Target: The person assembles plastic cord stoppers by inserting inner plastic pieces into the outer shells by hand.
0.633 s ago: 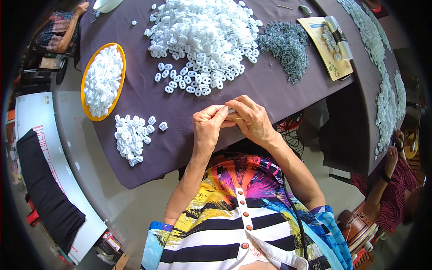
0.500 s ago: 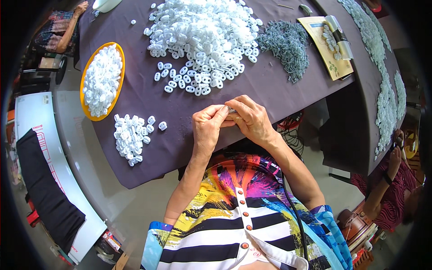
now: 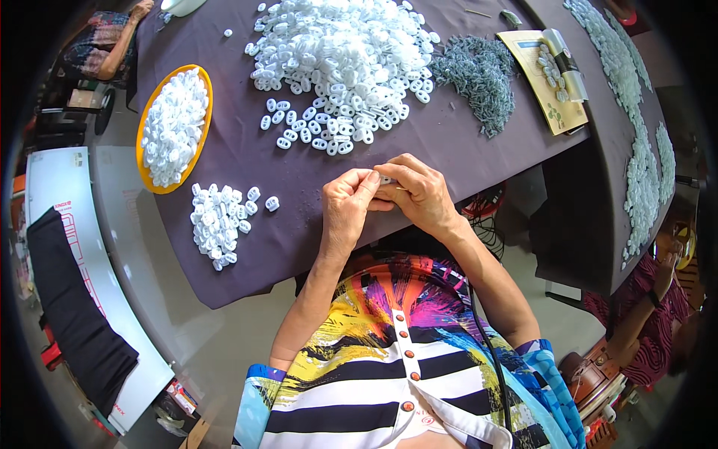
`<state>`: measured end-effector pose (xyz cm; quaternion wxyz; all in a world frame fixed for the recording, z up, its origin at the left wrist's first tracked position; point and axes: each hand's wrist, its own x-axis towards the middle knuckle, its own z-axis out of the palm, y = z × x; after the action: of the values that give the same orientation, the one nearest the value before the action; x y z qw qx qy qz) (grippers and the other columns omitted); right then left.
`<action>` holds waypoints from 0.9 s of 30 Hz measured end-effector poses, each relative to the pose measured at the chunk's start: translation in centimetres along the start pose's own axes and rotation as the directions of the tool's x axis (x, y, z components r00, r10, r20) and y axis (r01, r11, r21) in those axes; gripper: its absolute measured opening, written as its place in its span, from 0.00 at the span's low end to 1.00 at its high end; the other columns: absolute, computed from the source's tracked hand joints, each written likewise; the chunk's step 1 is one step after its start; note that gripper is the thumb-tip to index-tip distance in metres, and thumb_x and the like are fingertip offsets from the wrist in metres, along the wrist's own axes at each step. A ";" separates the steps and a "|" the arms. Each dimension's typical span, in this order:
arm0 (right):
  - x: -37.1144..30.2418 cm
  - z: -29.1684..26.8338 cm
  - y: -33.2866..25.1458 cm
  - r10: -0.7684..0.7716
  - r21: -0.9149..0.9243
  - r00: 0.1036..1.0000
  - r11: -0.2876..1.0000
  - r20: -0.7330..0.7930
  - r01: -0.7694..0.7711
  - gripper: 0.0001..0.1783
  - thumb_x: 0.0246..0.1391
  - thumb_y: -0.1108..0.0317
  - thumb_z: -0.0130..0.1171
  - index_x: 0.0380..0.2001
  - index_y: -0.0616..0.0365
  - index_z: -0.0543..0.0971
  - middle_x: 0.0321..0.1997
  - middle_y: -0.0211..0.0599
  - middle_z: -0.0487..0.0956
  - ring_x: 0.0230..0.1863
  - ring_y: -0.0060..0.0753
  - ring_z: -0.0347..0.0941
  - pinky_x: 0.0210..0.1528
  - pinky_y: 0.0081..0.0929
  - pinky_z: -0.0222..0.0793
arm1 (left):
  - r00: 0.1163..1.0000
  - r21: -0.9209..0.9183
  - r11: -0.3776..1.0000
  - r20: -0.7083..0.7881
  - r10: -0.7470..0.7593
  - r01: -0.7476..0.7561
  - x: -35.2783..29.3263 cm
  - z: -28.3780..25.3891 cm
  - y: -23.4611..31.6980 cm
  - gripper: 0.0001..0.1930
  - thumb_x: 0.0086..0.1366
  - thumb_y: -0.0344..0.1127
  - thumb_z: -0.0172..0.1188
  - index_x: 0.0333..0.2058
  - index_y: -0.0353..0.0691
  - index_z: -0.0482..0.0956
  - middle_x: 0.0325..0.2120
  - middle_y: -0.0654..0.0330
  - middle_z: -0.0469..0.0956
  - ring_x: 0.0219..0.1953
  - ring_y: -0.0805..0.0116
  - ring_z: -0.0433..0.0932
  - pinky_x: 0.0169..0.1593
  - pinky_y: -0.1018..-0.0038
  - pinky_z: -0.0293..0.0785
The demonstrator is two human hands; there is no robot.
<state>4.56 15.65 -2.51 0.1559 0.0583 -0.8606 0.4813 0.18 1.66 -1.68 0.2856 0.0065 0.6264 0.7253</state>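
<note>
My left hand (image 3: pixel 346 206) and my right hand (image 3: pixel 422 196) meet at the table's near edge. Pinched between their fingertips is a small white plastic piece (image 3: pixel 386 179), mostly covered by the fingers. Straight ahead spreads a large heap of white oval two-hole plastic pieces (image 3: pixel 336 63), with several loose ones at its near edge. To the left lies a smaller group of white pieces (image 3: pixel 215 224). Beyond it stands a yellow-orange oval tray (image 3: pixel 206 135) filled with similar pieces. A pile of small grey slivers (image 3: pixel 479 86) sits right of the big heap.
A gold-coloured packet (image 3: pixel 529 82) and a clear roll-shaped package (image 3: pixel 565 63) lie at the right. Past a gap, another dark-covered table (image 3: pixel 598 187) carries more pale pieces. One person's arm (image 3: pixel 120 45) shows at far left, another person's hand (image 3: pixel 664 277) at far right.
Both my hands stay together on the small white piece, with only slight finger movement. At far right, the other person's hand has shifted. The view has tilted a little.
</note>
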 end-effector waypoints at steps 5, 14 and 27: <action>0.1 -0.1 -0.3 0.001 0.028 1.000 1.000 -0.023 -0.001 0.16 0.41 0.75 0.60 0.38 0.60 0.76 0.34 0.38 0.74 0.29 0.35 0.75 0.28 0.27 0.72 | 0.999 -0.017 1.000 -0.033 0.001 -0.001 -0.1 0.3 -0.1 0.10 0.64 0.31 0.50 0.33 0.29 0.76 0.25 0.57 0.77 0.25 0.72 0.78 0.29 0.76 0.80; 0.2 -0.4 -0.7 0.060 0.060 0.998 0.996 -0.028 -0.059 0.19 0.38 0.77 0.61 0.39 0.60 0.75 0.33 0.37 0.74 0.25 0.28 0.72 0.25 0.21 0.69 | 0.997 -0.079 0.996 -0.048 -0.053 0.049 -0.1 0.1 0.3 0.10 0.63 0.30 0.50 0.32 0.28 0.77 0.26 0.55 0.78 0.26 0.70 0.78 0.30 0.74 0.80; 0.4 -0.5 -1.1 0.072 0.042 0.997 0.997 0.001 -0.072 0.16 0.40 0.78 0.61 0.37 0.60 0.76 0.32 0.36 0.74 0.25 0.28 0.72 0.24 0.21 0.68 | 0.997 -0.080 0.995 -0.055 -0.055 0.051 -0.1 0.2 0.6 0.10 0.62 0.30 0.51 0.32 0.28 0.77 0.25 0.54 0.78 0.25 0.69 0.79 0.30 0.74 0.80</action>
<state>4.62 15.47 -1.23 0.1375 0.0301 -0.8518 0.5046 0.12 1.77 -1.04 0.2869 -0.0420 0.6052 0.7414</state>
